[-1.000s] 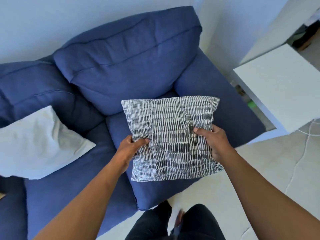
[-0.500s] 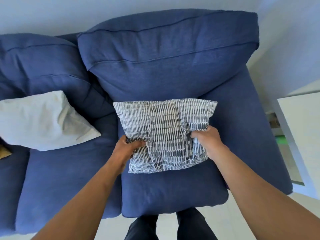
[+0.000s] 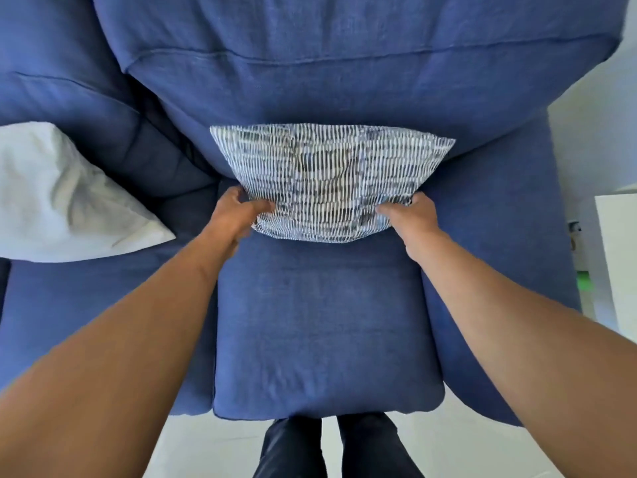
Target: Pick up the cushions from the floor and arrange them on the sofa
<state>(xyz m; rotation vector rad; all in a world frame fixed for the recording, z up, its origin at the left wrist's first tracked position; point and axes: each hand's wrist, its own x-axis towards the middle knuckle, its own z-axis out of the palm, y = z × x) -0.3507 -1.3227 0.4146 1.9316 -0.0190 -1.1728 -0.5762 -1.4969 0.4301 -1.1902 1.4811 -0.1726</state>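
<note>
A black-and-white striped cushion (image 3: 327,177) leans against the back cushion of the blue sofa (image 3: 324,322), its lower edge on the seat. My left hand (image 3: 238,215) grips its lower left corner. My right hand (image 3: 410,215) grips its lower right corner. A plain white cushion (image 3: 65,201) lies on the neighbouring seat at the left.
The sofa's right armrest (image 3: 517,236) borders the seat. A white side table (image 3: 620,257) stands past it at the right edge. Pale floor (image 3: 482,450) runs along the sofa's front, where my dark-trousered legs (image 3: 331,446) stand.
Both hands carried the striped cushion forward from above the seat's front and set it upright against the sofa back. My view moved closer over the sofa.
</note>
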